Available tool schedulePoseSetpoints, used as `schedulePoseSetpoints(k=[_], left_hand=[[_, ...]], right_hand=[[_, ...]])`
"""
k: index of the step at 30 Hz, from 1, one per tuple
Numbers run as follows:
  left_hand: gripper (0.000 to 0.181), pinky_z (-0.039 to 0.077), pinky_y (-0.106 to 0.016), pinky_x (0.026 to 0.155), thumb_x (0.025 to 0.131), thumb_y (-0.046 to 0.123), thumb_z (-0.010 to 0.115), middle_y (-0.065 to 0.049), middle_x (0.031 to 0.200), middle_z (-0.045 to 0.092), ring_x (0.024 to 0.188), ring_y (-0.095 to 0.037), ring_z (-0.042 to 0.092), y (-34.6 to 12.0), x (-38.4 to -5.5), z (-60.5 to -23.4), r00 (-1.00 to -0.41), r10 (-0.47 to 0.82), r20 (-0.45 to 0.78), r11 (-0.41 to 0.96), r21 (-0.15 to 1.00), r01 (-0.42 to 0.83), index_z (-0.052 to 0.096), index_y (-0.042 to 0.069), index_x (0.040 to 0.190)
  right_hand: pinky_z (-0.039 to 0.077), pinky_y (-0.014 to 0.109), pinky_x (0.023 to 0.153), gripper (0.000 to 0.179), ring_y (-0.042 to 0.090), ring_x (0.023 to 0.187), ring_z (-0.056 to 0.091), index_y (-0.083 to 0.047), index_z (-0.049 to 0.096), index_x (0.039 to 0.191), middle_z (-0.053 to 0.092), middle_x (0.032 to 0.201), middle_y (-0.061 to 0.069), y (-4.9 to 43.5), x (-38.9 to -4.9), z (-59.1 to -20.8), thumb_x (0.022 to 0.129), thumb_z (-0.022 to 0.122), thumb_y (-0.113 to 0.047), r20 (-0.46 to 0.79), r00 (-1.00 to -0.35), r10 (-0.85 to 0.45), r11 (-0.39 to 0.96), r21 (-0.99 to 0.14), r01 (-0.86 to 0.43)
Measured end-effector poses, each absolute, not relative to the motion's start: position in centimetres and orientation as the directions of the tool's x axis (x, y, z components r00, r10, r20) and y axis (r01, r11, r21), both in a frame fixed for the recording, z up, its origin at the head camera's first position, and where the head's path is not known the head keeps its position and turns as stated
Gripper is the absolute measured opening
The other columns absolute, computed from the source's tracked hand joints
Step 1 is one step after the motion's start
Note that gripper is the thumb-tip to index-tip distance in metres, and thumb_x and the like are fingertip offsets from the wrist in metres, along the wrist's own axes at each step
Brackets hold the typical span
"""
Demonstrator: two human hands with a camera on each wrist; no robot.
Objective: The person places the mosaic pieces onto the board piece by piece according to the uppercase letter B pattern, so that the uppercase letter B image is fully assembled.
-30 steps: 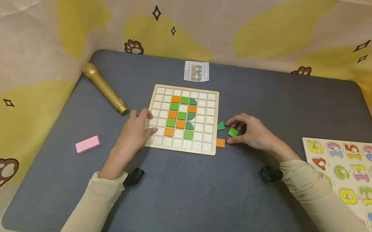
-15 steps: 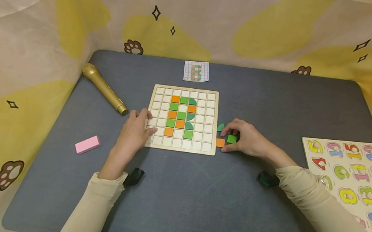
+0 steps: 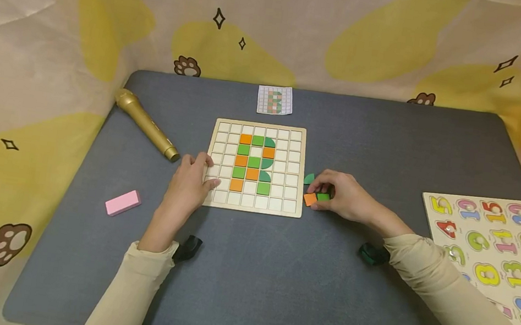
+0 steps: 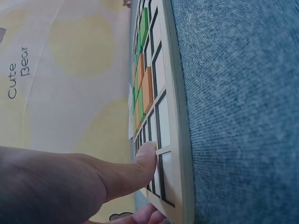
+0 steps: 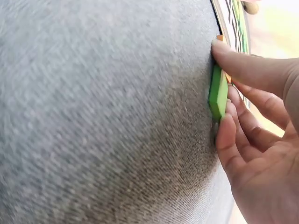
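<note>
A wooden grid board holds orange, green and dark green rounded tiles in a letter-like pattern. My left hand rests at its left edge; in the left wrist view the thumb lies straight over the border cells. Beside the right edge, my right hand pinches an orange square tile between thumb and fingertips. A green square tile sits within that hand's curve, its side showing in the right wrist view. Just above the fingertips lies a dark green rounded tile.
A small printed pattern card lies behind the board. To the left are a gold microphone and a pink block. A number puzzle board lies at the right, partly under the right sleeve.
My right hand has moved left and toward me from the green tile to the orange one. The green tile has slid nearer me, and the orange tile has turned slightly. My left hand stays put.
</note>
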State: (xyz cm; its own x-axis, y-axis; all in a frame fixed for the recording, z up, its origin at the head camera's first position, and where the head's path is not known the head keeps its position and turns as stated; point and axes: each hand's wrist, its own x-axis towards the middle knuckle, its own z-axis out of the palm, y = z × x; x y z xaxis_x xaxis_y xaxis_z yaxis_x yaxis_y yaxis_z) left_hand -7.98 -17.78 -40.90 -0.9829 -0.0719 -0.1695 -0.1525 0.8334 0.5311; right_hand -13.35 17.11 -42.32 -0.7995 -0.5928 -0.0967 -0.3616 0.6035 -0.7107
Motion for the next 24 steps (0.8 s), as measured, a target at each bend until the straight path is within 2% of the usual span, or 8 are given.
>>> schedulePoseSetpoints(k=[7, 13, 19, 24], left_hand=[[0.042, 0.049, -0.063, 0.092, 0.101, 0.016, 0.074, -0.03, 0.134, 0.049, 0.112, -0.051, 0.059, -17.8, -8.0, -40.9, -0.983, -0.073, -0.17, 0.831, 0.534, -0.154, 0.052, 0.004, 0.134], [0.042, 0.049, -0.063, 0.092, 0.101, 0.016, 0.074, -0.03, 0.134, 0.049, 0.112, -0.052, 0.059, -17.8, -8.0, -40.9, -0.983, -0.074, -0.166, 0.833, 0.531, -0.153, 0.052, 0.003, 0.134], [0.042, 0.049, -0.062, 0.092, 0.101, 0.016, 0.074, -0.03, 0.133, 0.049, 0.112, -0.051, 0.059, -17.8, -8.0, -40.9, -0.983, -0.074, -0.168, 0.832, 0.533, -0.153, 0.052, 0.003, 0.134], [0.042, 0.048, -0.062, 0.093, 0.101, 0.016, 0.074, -0.03, 0.134, 0.049, 0.113, -0.051, 0.058, -17.9, -8.1, -40.9, -0.983, -0.073, -0.168, 0.831, 0.534, -0.153, 0.052, 0.003, 0.133]], right_hand=[[0.05, 0.028, 0.076, 0.028, 0.02, 0.087, 0.06, -0.007, 0.075, 0.103, 0.067, 0.092, 0.005, 17.3, -13.2, -42.3, 0.081, 0.092, -0.006, -0.075, -0.812, -0.578, 0.609, -0.702, -0.369], [0.048, 0.029, 0.075, 0.031, 0.02, 0.083, 0.059, -0.005, 0.072, 0.098, 0.065, 0.088, 0.007, 17.9, -13.4, -41.9, 0.078, 0.095, -0.014, -0.064, -0.838, -0.542, 0.652, -0.661, -0.371], [0.046, 0.03, 0.068, 0.027, 0.017, 0.073, 0.056, -0.008, 0.071, 0.084, 0.064, 0.075, 0.003, 18.9, -13.4, -41.4, 0.078, 0.096, -0.018, -0.123, -0.853, -0.507, 0.713, -0.615, -0.336], [0.043, 0.026, 0.062, 0.021, 0.012, 0.067, 0.054, -0.011, 0.075, 0.085, 0.067, 0.072, -0.002, 18.8, -13.4, -41.5, 0.082, 0.094, -0.02, -0.123, -0.857, -0.5, 0.692, -0.651, -0.31]])
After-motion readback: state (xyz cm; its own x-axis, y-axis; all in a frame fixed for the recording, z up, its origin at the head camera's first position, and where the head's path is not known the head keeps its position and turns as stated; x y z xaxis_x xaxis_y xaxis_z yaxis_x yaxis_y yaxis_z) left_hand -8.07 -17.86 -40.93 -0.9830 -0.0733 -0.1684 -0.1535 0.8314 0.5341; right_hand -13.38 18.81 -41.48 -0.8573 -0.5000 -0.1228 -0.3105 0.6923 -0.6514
